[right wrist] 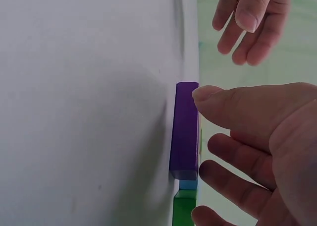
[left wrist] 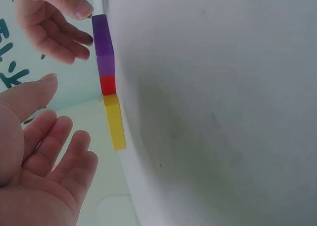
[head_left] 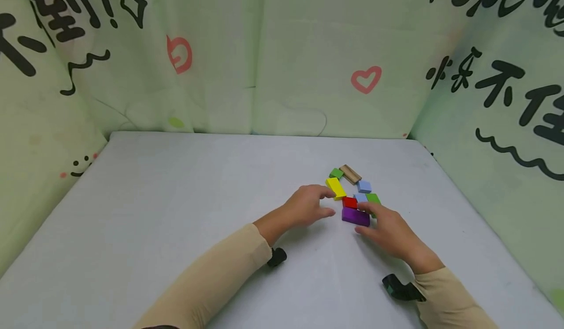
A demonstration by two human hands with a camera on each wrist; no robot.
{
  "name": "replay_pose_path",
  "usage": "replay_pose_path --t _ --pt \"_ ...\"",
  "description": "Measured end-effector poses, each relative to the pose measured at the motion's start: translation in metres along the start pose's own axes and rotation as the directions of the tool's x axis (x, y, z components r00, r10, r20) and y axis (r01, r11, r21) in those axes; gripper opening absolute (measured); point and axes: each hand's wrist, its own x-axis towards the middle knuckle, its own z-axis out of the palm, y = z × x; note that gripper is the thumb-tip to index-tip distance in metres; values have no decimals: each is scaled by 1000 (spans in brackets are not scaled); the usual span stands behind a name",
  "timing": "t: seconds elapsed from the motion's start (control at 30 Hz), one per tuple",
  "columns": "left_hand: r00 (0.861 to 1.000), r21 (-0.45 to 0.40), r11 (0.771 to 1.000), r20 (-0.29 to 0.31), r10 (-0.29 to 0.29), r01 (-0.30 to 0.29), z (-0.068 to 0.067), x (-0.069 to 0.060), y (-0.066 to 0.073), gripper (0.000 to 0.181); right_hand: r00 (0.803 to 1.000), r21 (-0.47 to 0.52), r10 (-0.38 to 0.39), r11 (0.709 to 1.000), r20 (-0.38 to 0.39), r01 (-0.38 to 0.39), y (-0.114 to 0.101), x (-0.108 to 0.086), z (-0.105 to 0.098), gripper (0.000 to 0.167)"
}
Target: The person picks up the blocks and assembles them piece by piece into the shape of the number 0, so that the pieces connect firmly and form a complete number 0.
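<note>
My left hand (head_left: 309, 204) hovers just left of the yellow block (head_left: 336, 188), its fingers loosely bent and nothing between them. Beside the purple block (head_left: 355, 216), my right hand (head_left: 384, 227) has its thumb and fingers spread apart. The right thumb (right wrist: 210, 98) overlaps the block's end in the right wrist view; whether it touches I cannot tell. A red block (head_left: 350, 202) sits against the purple one's far side. Blue blocks (head_left: 364, 186), a green block (head_left: 373, 198) partly hidden by the right hand, a brown block (head_left: 350, 174) and another green block (head_left: 336, 173) complete a rough ring.
A white tabletop (head_left: 176, 197) lies under the blocks. Pale green curtains (head_left: 299, 50) with printed characters and hearts stand along its back and sides. Black straps with small devices (head_left: 402, 288) hang under both wrists.
</note>
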Motion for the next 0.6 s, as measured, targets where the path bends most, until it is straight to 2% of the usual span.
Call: replay_pose_path --t 0.1,0.3,0.6 --pt "1000 -27 1000 8 -2 2 2 6 0 44 1000 -2 -12 1000 -4 12 1 1 1 52" --pt "999 -83 996 29 -39 42 7 17 -1 42 1000 -3 -16 1000 -12 16 3 2 3 47" --pt "997 -56 996 54 -59 62 13 35 1 35 1000 -14 -19 1000 -10 19 7 5 4 42"
